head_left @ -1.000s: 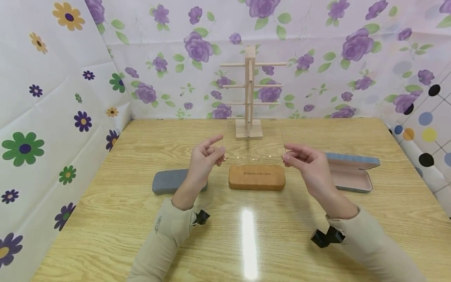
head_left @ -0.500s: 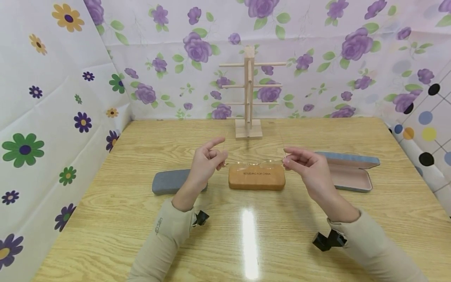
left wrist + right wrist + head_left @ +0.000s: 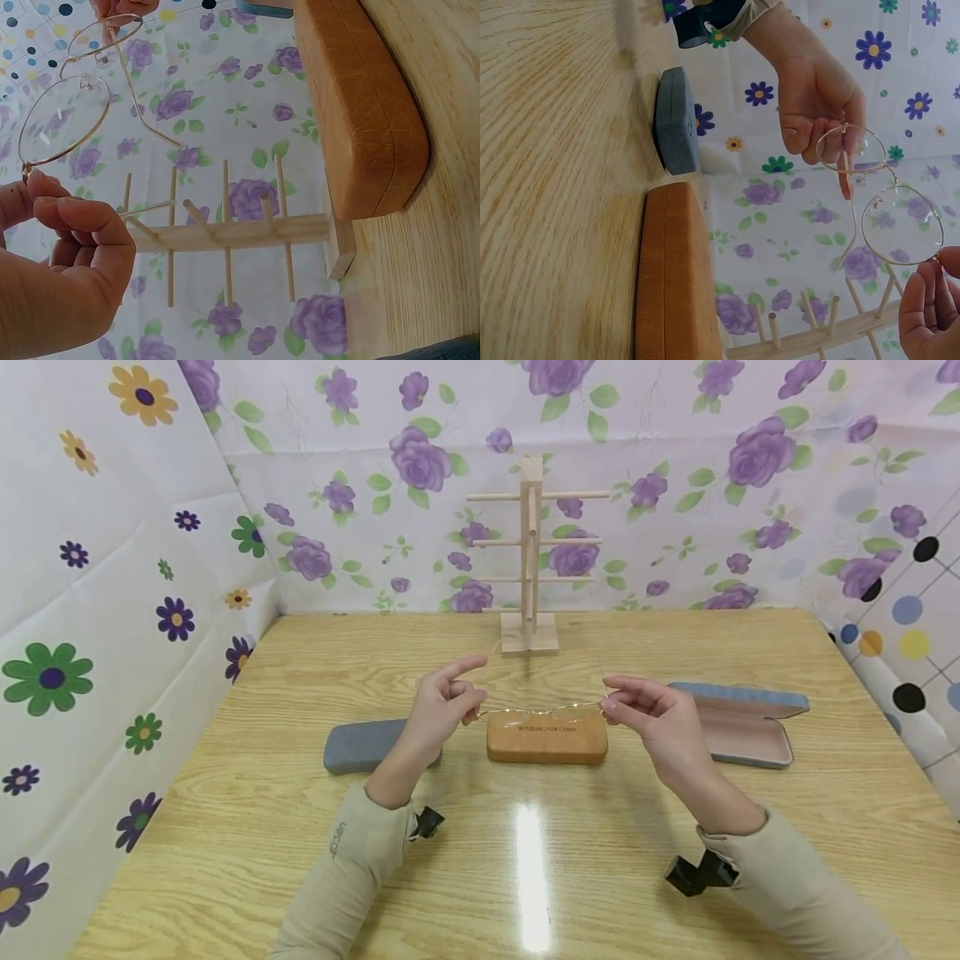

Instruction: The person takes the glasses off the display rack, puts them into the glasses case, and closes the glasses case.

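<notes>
Thin gold-rimmed eyeglasses [image 3: 538, 712] are held in the air between both hands, their temples unfolded and pointing away toward the rack. My left hand [image 3: 442, 702] pinches the frame's left corner by the hinge, with the index finger extended along the temple. At the opposite corner my right hand [image 3: 654, 710] pinches the frame between thumb and fingers. In the left wrist view both round lenses [image 3: 66, 120] show, with the left fingers at the near rim. Just below the eyeglasses in the head view, a brown glasses case [image 3: 547, 745] lies closed on the table.
A wooden peg rack [image 3: 530, 560] stands at the back of the table [image 3: 465, 877]. On the left lies a closed blue-grey glasses case [image 3: 360, 746], partly behind the left forearm. An opened blue case [image 3: 746, 742] with a pale lining sits at the right.
The eyeglasses have come down and toward me, their front now overlapping the brown case's top edge in the head view. Both hands keep their pinch; the left has shifted slightly right.
</notes>
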The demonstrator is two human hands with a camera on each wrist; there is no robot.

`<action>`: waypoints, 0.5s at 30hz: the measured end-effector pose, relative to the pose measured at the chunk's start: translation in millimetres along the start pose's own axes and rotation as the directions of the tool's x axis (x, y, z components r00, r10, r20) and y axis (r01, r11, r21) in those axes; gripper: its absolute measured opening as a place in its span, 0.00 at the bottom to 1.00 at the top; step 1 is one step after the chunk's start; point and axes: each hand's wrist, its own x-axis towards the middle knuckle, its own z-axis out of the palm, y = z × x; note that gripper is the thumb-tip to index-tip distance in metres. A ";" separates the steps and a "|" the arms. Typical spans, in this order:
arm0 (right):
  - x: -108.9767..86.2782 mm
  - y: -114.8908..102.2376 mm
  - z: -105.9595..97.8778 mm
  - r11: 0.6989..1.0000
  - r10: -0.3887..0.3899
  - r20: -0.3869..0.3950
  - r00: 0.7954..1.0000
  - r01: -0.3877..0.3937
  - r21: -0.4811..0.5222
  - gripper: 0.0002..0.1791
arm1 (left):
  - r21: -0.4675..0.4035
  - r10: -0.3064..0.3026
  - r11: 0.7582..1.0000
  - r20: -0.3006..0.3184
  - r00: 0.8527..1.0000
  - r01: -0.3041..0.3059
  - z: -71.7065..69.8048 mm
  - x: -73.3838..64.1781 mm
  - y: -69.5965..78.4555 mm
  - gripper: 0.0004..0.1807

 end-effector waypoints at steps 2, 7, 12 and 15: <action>-0.1 0.2 -0.1 1.000 0.000 0.001 1.000 0.000 0.008 0.12 | 0.004 0.002 1.000 0.013 1.000 -0.002 -0.4 0.4 -0.6 0.24; -0.6 0.5 -0.5 1.000 -0.003 -0.001 1.000 0.003 0.014 0.12 | 0.009 0.002 1.000 0.042 0.999 -0.003 -1.1 0.9 -0.4 0.24; -1.3 0.4 -0.9 1.000 -0.014 0.000 1.000 0.014 0.006 0.12 | -0.011 0.012 1.000 0.096 0.995 -0.011 -2.5 0.9 0.4 0.24; -1.8 0.5 -1.1 1.000 -0.019 0.002 1.000 0.019 -0.001 0.12 | -0.023 0.027 0.999 0.132 0.991 -0.024 -3.7 1.1 0.8 0.24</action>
